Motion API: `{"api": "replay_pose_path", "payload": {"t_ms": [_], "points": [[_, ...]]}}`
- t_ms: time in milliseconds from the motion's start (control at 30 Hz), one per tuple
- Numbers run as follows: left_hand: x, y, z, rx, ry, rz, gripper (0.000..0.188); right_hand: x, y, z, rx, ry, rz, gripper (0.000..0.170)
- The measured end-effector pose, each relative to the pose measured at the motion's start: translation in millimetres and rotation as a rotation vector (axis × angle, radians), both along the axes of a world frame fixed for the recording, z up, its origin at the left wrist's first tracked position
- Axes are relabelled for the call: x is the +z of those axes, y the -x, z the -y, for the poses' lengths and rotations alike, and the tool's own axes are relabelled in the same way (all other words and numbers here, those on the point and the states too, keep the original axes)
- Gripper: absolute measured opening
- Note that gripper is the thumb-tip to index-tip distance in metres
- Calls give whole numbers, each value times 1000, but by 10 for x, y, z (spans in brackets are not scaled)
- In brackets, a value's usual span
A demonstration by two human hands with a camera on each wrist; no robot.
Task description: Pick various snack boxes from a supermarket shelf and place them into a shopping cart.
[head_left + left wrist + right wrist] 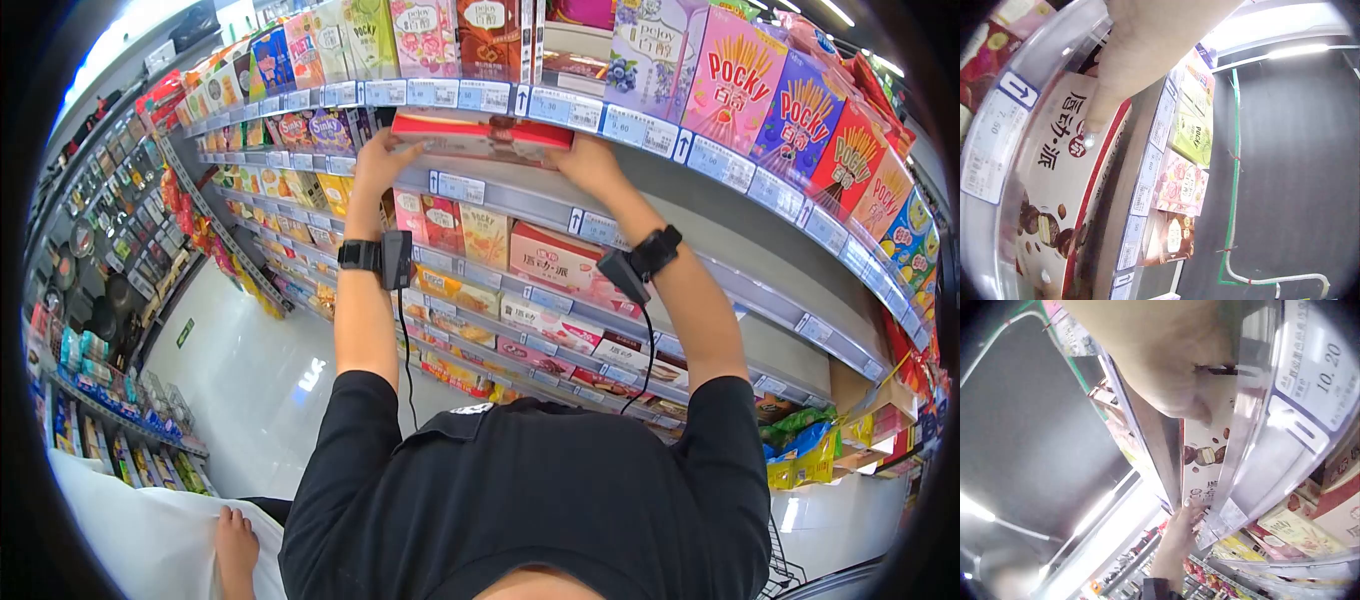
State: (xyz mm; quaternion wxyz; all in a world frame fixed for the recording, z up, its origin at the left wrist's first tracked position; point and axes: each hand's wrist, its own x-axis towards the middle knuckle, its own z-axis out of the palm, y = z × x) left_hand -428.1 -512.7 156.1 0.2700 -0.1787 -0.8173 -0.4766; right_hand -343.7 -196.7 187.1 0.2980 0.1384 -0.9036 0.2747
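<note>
A white and red snack-cake box [478, 135], printed with round chocolate-coated cakes, sits on the second shelf, behind the clear front lip. My left hand [380, 163] grips its left end, and in the left wrist view the thumb [1092, 128] lies on the white front face of the box [1063, 169]. At the opposite end my right hand [592, 165] holds the box, its fingers behind that end hidden. From the right wrist, the right hand [1166, 362] is close up, with the left hand [1175, 540] at the far end of the box.
Pocky and Pejoy boxes [742, 75] line the shelf above, over a strip of price tags [640, 130]. Lower shelves carry more snack boxes [565, 262]. A person's hand [236, 550] and white garment show at lower left. A wire cart [785, 565] stands at lower right.
</note>
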Motion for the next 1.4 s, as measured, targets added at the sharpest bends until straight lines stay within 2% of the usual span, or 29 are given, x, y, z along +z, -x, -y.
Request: {"api": "replay_pose_path", "payload": {"t_ms": [33, 67, 167, 267, 367, 400, 500, 533, 633, 667, 733, 767, 800, 867, 1033, 1133, 1233, 1400], "points": [[-39, 138, 12, -25, -23, 4, 53, 60, -17, 22, -14, 7, -6, 48], [-106, 333, 33, 31, 4, 13, 54, 117, -50, 45, -29, 15, -14, 50], [102, 147, -133, 89, 4, 59, 60, 282, -139, 127, -9, 90, 208, 50], [21, 434, -139, 113, 0, 75, 65, 196, -14, 161, -20, 174, 150, 46], [42, 523, -141, 54, -52, 130, 69, 85, 145, 188, -4, 238, 28, 44], [41, 579, -123, 34, -32, 153, 69, 24, 182, 219, 38, 347, -57, 36], [98, 725, -84, 23, 8, 198, 69, -34, 279, 273, 211, 716, 25, 27], [115, 731, -82, 49, 12, 203, 70, -28, 290, 281, 224, 748, 77, 21], [111, 706, -49, 220, 125, 169, 69, 5, 338, 312, 210, 727, 244, 24], [136, 701, -24, 292, 182, 144, 69, 26, 332, 334, 205, 694, 219, 26], [182, 605, 32, 114, 66, 119, 65, 76, 264, 392, 194, 629, 169, 28], [192, 533, 63, 24, 8, 111, 63, 78, 271, 428, 199, 672, 217, 30], [277, 412, 57, -40, -29, 161, 70, 70, 282, 473, 202, 716, 265, 31], [397, 200, -7, 33, -18, 176, 71, 76, 265, 532, 227, 745, 330, 34], [346, 239, -29, 260, 123, 81, 78, 44, 598, 453, 210, 527, 457, 34], [353, 441, -60, 366, 263, 159, 79, 73, 634, 329, 182, 349, 519, 35], [344, 492, -133, 290, 196, 155, 75, 137, 610, 177, 192, 195, 601, 35], [252, 666, -222, -19, 33, 91, 62, 134, 563, 17, 182, 56, 662, 36]]}}
